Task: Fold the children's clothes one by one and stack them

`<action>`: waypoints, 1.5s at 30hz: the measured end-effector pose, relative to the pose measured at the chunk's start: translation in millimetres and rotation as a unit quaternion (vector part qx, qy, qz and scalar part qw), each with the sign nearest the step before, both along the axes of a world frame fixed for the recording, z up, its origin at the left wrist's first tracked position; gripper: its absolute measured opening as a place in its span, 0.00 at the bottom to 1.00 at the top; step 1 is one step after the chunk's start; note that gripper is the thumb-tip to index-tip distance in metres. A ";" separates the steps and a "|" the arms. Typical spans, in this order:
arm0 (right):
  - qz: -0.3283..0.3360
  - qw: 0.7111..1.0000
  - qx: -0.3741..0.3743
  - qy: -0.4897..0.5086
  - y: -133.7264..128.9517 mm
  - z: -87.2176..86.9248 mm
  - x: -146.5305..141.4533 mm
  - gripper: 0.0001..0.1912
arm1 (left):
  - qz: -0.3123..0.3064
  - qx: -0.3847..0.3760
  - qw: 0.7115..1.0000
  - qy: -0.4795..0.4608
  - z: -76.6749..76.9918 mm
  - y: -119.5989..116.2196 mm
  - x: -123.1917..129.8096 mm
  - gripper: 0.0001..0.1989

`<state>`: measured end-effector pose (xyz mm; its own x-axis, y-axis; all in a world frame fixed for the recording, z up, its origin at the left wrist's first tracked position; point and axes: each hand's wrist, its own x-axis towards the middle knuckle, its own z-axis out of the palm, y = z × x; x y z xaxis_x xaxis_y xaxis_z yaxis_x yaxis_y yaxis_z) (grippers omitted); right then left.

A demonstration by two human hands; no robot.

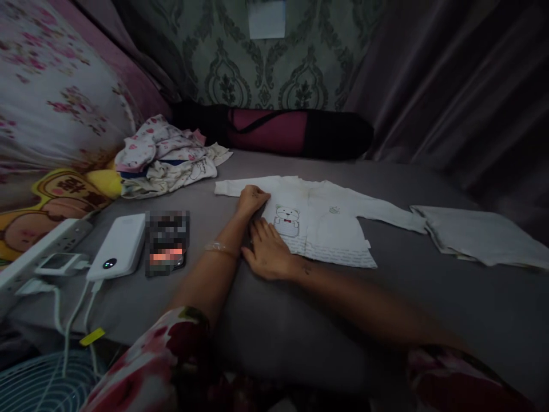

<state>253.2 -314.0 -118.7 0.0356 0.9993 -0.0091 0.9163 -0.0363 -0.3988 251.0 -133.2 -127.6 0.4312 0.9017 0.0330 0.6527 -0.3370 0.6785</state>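
Observation:
A small white baby shirt (321,229) lies spread flat on the grey bed sheet, sleeves stretched out to both sides. It has a bear print on its left half and a lined pattern along the hem. At the shirt's left side, below the sleeve, my left hand (253,200) has its fingers pinched together on the fabric. Just nearer to me, my right hand (269,250) lies flat with fingers stretched out, over the lower left edge of the shirt. Part of that edge is hidden under the hands.
A pile of clothes (167,157) lies at the back left, and folded white cloth (480,236) at the right. A white power bank (122,243), a blurred-out phone (166,243) and a power strip (43,254) with cables are at the left. A long black-and-maroon bag (274,130) lies along the wall.

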 end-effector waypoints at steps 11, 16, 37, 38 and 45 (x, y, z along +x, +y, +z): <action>0.184 0.973 -0.015 0.142 -19.7 36.3 41.8 0.21 | -0.048 0.140 0.988 0.053 9.5 -10.1 -2.2 0.14; -0.038 0.994 0.101 0.023 8.3 23.9 94.9 0.16 | -0.154 0.153 0.976 -0.026 33.3 -35.4 18.9 0.12; 0.105 0.903 -0.058 0.413 -35.2 52.8 142.5 0.21 | -0.290 0.065 0.954 0.036 5.2 -67.3 38.7 0.22; 0.014 0.927 0.008 0.375 -31.0 46.7 159.7 0.22 | -0.306 0.089 0.947 0.034 1.1 -70.9 38.6 0.22; -0.186 0.980 0.025 -0.063 -20.4 -6.3 209.5 0.29 | -0.275 0.194 0.929 0.155 -12.5 -89.2 25.2 0.28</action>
<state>462.7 -334.4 -125.0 0.3947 0.9163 0.0675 0.8857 -0.3599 -0.2934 276.1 -222.4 -140.0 0.8665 0.4876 0.1070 0.4527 -0.8578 0.2434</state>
